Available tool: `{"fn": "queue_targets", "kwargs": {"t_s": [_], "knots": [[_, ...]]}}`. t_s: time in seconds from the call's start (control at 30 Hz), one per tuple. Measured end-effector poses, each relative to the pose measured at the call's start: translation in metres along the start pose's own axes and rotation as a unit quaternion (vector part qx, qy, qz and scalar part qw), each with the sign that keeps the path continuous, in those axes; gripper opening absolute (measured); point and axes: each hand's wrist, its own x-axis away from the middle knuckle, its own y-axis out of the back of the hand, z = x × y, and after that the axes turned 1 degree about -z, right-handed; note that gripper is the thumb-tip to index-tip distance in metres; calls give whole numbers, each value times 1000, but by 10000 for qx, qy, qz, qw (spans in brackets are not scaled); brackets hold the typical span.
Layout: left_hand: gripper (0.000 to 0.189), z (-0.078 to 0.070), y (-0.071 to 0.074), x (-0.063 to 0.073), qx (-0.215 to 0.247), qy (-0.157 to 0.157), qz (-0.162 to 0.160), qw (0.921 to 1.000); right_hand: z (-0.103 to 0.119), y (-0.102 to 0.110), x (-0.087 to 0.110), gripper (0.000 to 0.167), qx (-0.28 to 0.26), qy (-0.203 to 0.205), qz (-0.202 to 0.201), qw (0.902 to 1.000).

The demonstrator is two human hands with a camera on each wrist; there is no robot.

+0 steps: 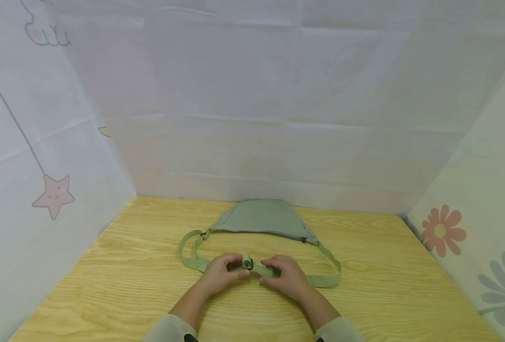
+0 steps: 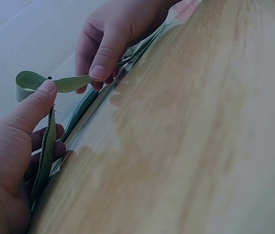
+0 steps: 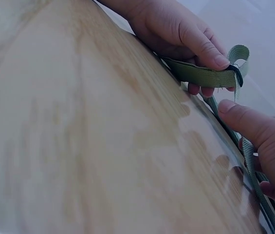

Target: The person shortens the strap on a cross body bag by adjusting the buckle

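A grey-green waist bag (image 1: 258, 216) lies at the back of the table, its light green webbing strap (image 1: 324, 280) looping toward me. At the front of that loop my left hand (image 1: 221, 274) pinches the strap beside a dark slider buckle (image 3: 236, 74), thumb on top and fingers beneath. A short curl of webbing (image 2: 26, 84) stands up from the buckle. Just to the right, my right hand (image 1: 288, 276) holds the strap between thumb and fingers, with a short stretch of webbing running between both hands. Part of the strap is hidden behind the fingers.
The wood-grain table (image 1: 119, 285) is bordered by pale cloth walls at the back and sides. A zipper pull (image 1: 304, 240) shows at the bag's right end. Another dark strap fitting (image 1: 204, 233) is at its left end.
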Motion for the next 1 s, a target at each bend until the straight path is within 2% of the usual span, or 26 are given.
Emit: {"fn": "queue_targets", "kwargs": {"t_s": [0.2,0.4,0.57,0.87,1.0], "knots": [[37,0,1,1,27,27,-4,10000,1,2,1,40,-176,-165,89,9997],[34,1,0,1,118,45,-61,9999,3,2,2,34,-747,-598,-54,9954],[34,1,0,2,218,58,-75,9997,4,1,1,33,-1010,-845,-107,9912],[34,-1,-1,2,192,149,-28,9997,6,1,-1,33,-1111,-917,-98,9895],[33,-2,-1,1,139,98,-29,9999,5,-1,-2,32,-1089,-912,-129,9898]]}}
